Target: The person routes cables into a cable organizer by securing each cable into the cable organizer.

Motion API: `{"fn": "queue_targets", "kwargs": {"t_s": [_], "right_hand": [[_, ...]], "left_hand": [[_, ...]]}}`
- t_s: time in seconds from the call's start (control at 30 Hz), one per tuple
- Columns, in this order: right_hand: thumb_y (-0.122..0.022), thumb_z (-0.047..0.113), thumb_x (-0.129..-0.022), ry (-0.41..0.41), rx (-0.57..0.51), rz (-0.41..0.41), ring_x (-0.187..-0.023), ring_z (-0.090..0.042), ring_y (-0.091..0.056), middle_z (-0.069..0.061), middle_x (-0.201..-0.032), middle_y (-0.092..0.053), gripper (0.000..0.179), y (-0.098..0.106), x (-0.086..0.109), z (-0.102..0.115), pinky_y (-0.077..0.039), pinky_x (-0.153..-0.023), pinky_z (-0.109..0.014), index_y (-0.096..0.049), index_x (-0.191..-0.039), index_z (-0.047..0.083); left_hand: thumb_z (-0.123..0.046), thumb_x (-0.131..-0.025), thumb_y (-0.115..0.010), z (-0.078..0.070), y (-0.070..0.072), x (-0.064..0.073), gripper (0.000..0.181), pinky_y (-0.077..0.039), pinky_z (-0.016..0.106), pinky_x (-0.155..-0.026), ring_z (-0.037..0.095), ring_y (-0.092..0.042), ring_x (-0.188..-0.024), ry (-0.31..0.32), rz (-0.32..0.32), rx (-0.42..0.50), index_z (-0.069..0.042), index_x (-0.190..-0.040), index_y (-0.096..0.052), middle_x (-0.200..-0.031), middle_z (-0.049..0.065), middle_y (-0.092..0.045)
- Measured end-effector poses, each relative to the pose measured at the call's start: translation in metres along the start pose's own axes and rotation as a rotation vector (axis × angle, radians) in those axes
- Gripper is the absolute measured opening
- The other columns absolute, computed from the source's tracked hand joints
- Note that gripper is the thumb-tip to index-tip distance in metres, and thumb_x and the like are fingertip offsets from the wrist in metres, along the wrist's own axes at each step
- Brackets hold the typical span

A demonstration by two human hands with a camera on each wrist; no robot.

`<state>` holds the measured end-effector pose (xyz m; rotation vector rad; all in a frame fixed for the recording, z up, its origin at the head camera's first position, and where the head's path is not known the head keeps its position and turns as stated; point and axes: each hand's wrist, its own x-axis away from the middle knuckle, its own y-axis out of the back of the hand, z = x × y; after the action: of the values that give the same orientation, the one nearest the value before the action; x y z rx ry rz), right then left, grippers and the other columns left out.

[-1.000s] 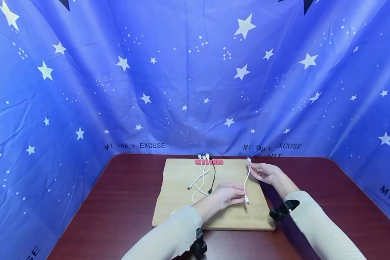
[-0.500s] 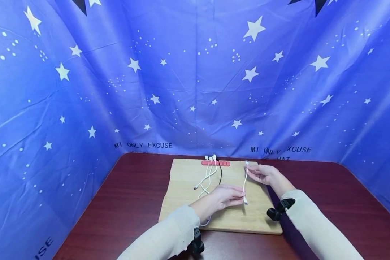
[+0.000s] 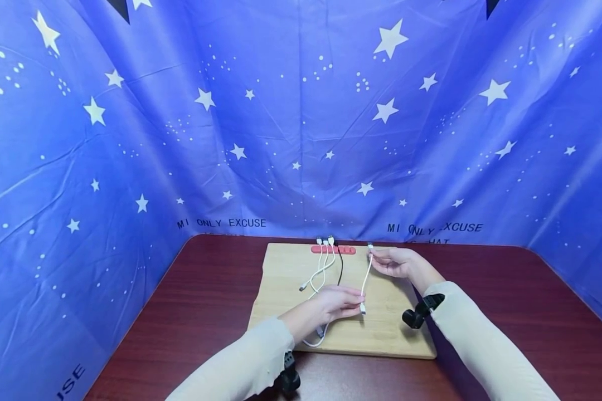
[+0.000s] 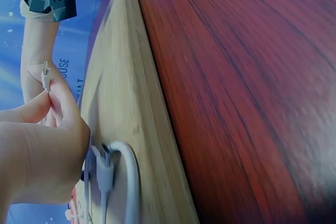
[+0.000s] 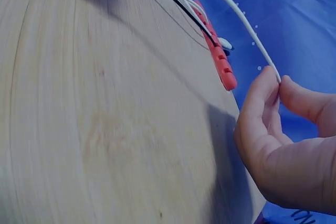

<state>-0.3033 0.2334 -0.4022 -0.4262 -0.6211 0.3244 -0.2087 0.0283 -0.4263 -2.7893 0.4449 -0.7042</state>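
A short white USB cable [image 3: 367,277] is stretched between both hands above a wooden board [image 3: 391,328]. The left hand [image 3: 337,303] pinches its near end, and a small metal plug [image 4: 45,72] sticks out past the fingertips in the left wrist view. The right hand [image 3: 395,262] pinches the far end between thumb and forefinger, close to the board's back right. At the board's back edge lies a red cable holder [image 3: 345,250]. Several white cables and a black cable [image 3: 340,267] sit in its left slots; its right slots show no cable, as the right wrist view also shows [image 5: 226,69].
Loose cable ends lie on the board beneath the left forearm, including a white plug [image 4: 105,174]. The board rests on a dark red wooden table [image 3: 180,312]. A blue star-printed curtain [image 3: 281,111] hangs behind and at both sides.
Both hands have moved left with the white cable, bringing its far end closer to the red cable holder. The head view has also shifted slightly.
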Motion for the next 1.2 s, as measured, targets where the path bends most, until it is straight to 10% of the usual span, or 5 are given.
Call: {"fn": "queue_targets", "kwargs": {"t_s": [0.63, 1.07, 1.2], "right_hand": [[-0.058, -0.005, -0.090, 0.073, 0.047, -0.087, -0.076, -0.011, -0.070, -0.006, -0.078, -0.072, 0.020, -0.018, -0.025, 0.009, -0.058, -0.084, -0.021, -0.068, -0.078, 0.005], [-0.053, -0.006, -0.093, 0.181, 0.169, -0.166, -0.073, -0.009, -0.071, -0.002, -0.073, -0.073, 0.023, -0.033, -0.033, 0.012, -0.032, -0.115, -0.035, -0.067, -0.080, 0.008], [-0.056, -0.006, -0.091, 0.215, 0.193, -0.194, -0.074, -0.008, -0.071, -0.001, -0.074, -0.072, 0.018, -0.033, -0.039, 0.012, -0.042, -0.109, -0.033, -0.067, -0.086, 0.007]], "left_hand": [[0.008, -0.087, -0.060, -0.015, 0.020, -0.002, 0.029, -0.058, 0.033, -0.091, 0.011, -0.066, -0.078, -0.068, -0.010, -0.111, 0.013, -0.116, -0.060, -0.093, 0.013, -0.070], [0.010, -0.081, -0.066, -0.017, 0.017, -0.010, 0.023, -0.061, 0.028, -0.076, 0.009, -0.066, -0.067, -0.187, -0.124, -0.197, 0.013, -0.103, -0.065, -0.091, 0.018, -0.072], [0.012, -0.079, -0.066, -0.014, 0.016, -0.013, 0.022, -0.061, 0.030, -0.075, 0.010, -0.068, -0.070, -0.252, -0.146, -0.201, 0.014, -0.101, -0.066, -0.094, 0.025, -0.072]]}}
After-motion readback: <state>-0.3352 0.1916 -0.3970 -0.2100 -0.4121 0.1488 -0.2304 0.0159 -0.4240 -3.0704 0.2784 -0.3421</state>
